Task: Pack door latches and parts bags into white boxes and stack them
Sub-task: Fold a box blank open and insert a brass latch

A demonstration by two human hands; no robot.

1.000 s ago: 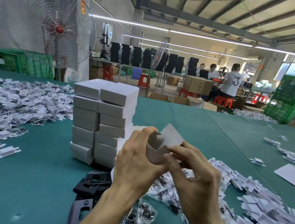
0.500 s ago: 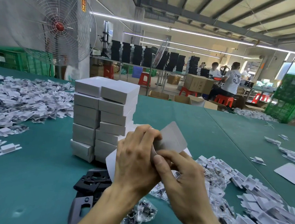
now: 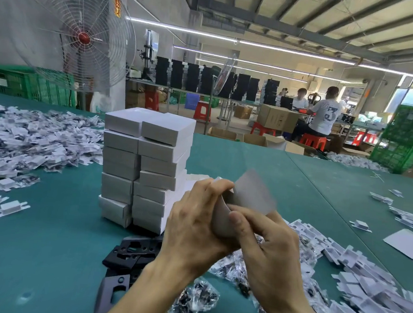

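Left hand (image 3: 195,226) and right hand (image 3: 270,256) both grip one white box (image 3: 249,195), its flap blurred, perhaps open, above the green table (image 3: 42,254); stacked boxes (image 3: 144,166) stand behind, a big fan (image 3: 83,37) beyond.

- Open over bare green tabletop (image 3: 42,254), left of stack of white boxes (image 3: 144,171).
- Blocked just in front of stack by black latch plates (image 3: 132,249).
- Crowded at right with parts bags (image 3: 195,302) and white card inserts (image 3: 363,295).
- Open again right of stack, farther back.

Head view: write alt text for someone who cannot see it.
The left hand and right hand grip a partly folded white box over a green table. Behind stands a double stack of closed white boxes; black latch plates and parts bags lie beneath the wrists.
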